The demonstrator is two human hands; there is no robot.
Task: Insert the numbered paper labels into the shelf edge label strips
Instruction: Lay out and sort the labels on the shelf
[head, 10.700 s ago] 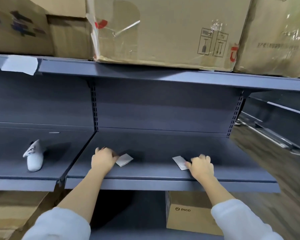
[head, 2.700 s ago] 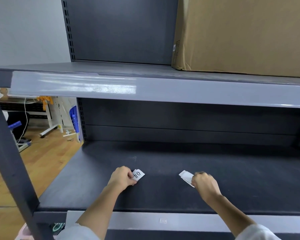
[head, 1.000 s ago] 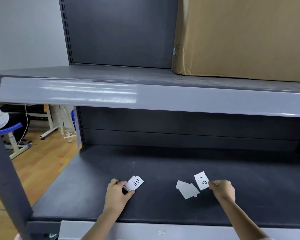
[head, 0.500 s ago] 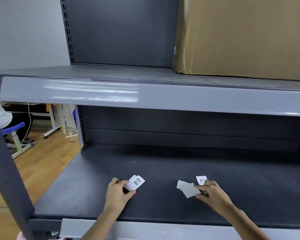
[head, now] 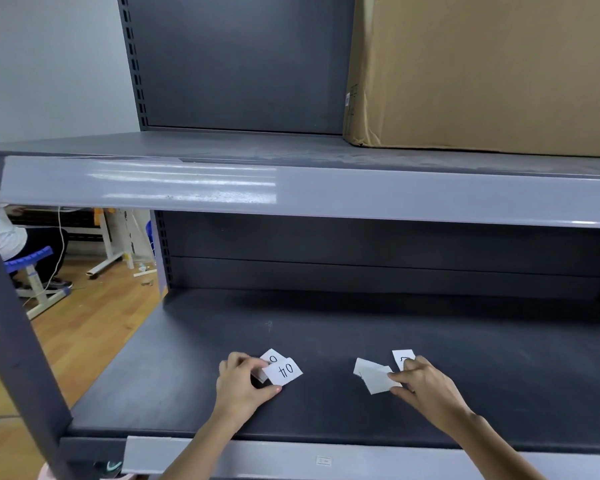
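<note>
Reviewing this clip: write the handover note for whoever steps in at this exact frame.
Left hand: pinching a small stack of labels on the lower shelf, top one marked 04.
Right hand: fingers on loose labels lying on the same shelf; one behind it shows partial writing.
Done: no label visible in the upper label strip. The lower strip carries one small tag, unreadable.
Left: sort the labels, then slide each into the strips.
</note>
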